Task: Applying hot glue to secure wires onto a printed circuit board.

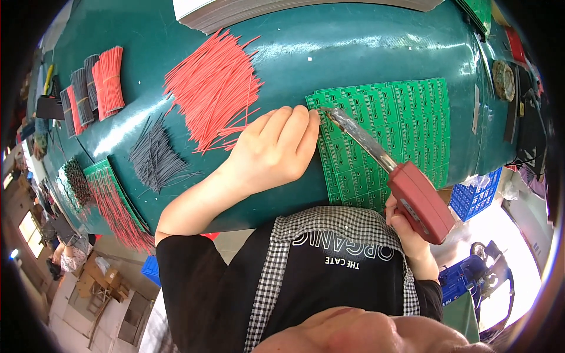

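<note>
My left hand (276,147) pins a wire to the board (406,117); right hand (406,232) grips iron (376,159), tip at that joint.

An electronics workshop: green circuit boards (382,135), cut wire bundles (212,88), soldering iron (388,170).

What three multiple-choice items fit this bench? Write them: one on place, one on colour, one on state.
1. Where does the soldering iron tip rest?
A. on the green circuit board panel
B. on the loose grey wires
C. on the paper stack
2. What colour is the biggest loose wire pile?
A. blue
B. red
C. yellow
3. How is the right hand?
A. flat and empty
B. closed on the iron's red handle
C. out of view

Answers: A, the tip meets the panel beside the left hand; B, the wires are red; B, the fingers wrap the handle.
</note>
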A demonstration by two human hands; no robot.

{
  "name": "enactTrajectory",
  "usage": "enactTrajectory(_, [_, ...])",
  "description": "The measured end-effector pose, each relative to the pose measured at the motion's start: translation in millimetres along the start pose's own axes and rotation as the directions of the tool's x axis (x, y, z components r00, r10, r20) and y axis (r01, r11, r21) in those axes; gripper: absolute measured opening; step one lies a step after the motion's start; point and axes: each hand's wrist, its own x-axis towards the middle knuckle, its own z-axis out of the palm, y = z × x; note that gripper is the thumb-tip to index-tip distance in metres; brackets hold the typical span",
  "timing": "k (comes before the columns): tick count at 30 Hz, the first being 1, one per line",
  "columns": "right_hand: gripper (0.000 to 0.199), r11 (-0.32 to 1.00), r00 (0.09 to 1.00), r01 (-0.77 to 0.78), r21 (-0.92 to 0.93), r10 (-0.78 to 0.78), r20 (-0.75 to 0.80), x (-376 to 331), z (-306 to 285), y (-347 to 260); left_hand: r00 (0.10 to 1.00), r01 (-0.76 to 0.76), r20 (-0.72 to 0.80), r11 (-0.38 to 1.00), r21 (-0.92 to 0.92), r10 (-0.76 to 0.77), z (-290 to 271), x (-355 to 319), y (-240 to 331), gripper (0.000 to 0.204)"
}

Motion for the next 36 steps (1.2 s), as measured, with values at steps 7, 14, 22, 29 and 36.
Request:
enactTrajectory(7, [0.066,0.997,1.000,0.020,-0.072,-0.018,0.026,1.6,-1.1,0.4,0.999,-0.020,0.029,0.999,0.031,0.020,-1.4,0.6,0.3,0.021])
enactTrajectory(14, [0.073,0.967,0.998,-0.062,0.247,0.067,-0.012,5.5,4.3,-9.9,0.997,-0.073,0.013,0.995,0.067,0.072,-0.1,1.3,-1.9,0.021])
enactTrajectory(22, [0.076,0.970,0.995,-0.053,0.235,0.071,-0.067,0.4,-1.3,-7.5,0.997,0.070,0.044,0.992,-0.102,-0.066,-5.0,9.0,0.2,0.022])
enactTrajectory(29, [0.073,0.972,0.995,-0.047,0.231,0.066,-0.075,0.7,-3.3,-8.8,0.998,0.012,0.057,0.996,-0.089,-0.007,0.1,21.3,5.7,0.022])
enactTrajectory(36, [0.075,0.967,0.994,-0.079,0.243,0.095,-0.053,1.2,-6.3,-7.5,0.994,0.000,0.107,0.997,-0.073,0.008,3.6,22.6,6.0,0.023])
